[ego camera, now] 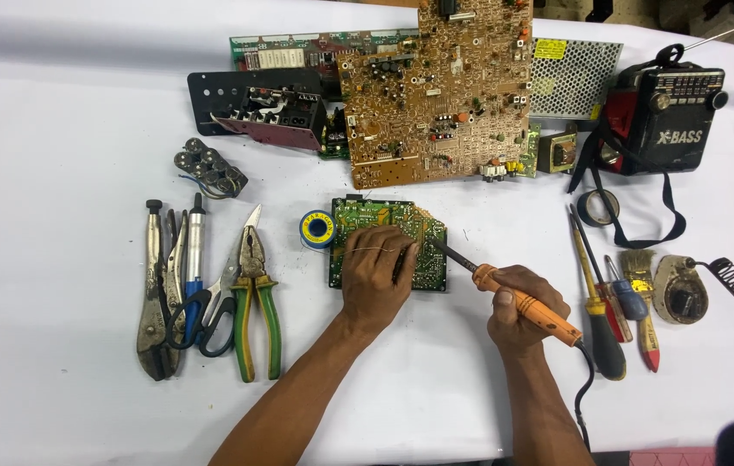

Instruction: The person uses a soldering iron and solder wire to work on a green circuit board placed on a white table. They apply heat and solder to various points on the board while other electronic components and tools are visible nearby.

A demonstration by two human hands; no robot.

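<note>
My left hand (374,274) lies on a small green circuit board (429,266) in the middle of the white table and pinches a thin strand of solder wire across its knuckles. My right hand (518,309) grips the orange handle of a soldering iron (529,305); its dark tip reaches the board's right part, just beside my left fingers. A blue and yellow solder spool (317,229) lies against the board's left edge.
Pliers (257,293), scissors, locking pliers and a desoldering pump lie at the left. A large brown circuit board (432,86), other boards and a metal mesh case sit at the back. A black and red radio (664,108), tape roll, screwdrivers (604,302), brush and iron stand are at the right.
</note>
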